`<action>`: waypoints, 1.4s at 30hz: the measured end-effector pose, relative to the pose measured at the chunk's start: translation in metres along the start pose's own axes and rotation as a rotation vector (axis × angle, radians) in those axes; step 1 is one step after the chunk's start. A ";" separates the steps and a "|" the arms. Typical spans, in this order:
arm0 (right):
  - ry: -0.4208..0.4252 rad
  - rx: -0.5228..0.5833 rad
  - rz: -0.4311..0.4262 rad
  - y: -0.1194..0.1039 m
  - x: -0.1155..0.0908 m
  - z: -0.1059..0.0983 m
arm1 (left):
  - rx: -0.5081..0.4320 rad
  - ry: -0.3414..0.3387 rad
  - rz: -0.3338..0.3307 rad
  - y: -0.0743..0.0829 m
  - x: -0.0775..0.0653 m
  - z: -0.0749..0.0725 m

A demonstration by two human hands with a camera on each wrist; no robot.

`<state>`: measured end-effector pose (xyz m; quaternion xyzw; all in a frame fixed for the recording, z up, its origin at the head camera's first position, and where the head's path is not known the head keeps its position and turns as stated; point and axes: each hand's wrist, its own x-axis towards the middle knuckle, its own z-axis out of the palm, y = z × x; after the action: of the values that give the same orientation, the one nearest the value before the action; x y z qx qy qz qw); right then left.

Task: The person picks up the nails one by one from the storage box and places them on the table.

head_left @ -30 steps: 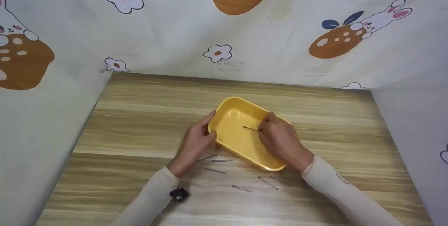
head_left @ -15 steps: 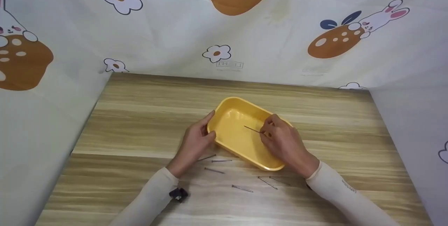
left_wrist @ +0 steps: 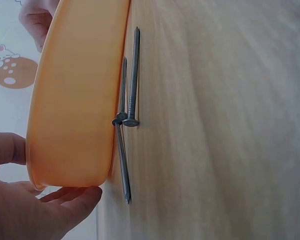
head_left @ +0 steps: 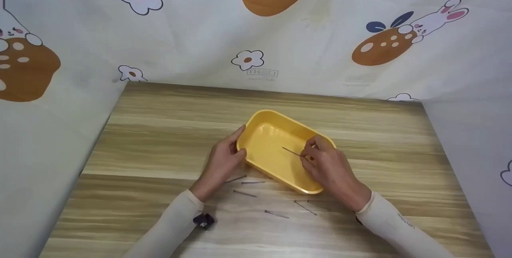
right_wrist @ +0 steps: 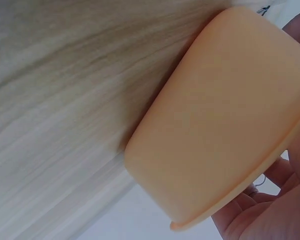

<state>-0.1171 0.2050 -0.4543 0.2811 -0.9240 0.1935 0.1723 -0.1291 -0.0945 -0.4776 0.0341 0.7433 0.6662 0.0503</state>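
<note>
A yellow plastic tray sits at an angle on the wooden table. My left hand grips its left end, thumb at the near rim and fingers around the outer wall. Over the tray's right half, my right hand pinches a thin nail that points left above the tray floor. In the right wrist view the tray wall hides that nail, and my right hand shows past the rim. The left wrist view has loose nails lying beside the tray wall.
Several nails lie on the table in front of the tray, among them a nail nearest me and a nail towards the right. A printed cloth walls in the back and sides of the table.
My right hand has shifted slightly right and towards me, carrying the pinched nail with it. The left hand and the tray have stayed put.
</note>
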 end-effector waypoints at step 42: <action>0.115 0.090 -0.084 -0.018 -0.028 -0.010 | -0.038 -0.002 0.033 -0.001 0.001 0.000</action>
<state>-0.0823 0.2081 -0.4530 0.3157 -0.8903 0.2432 0.2201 -0.1298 -0.0941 -0.4783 0.0461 0.7299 0.6808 0.0407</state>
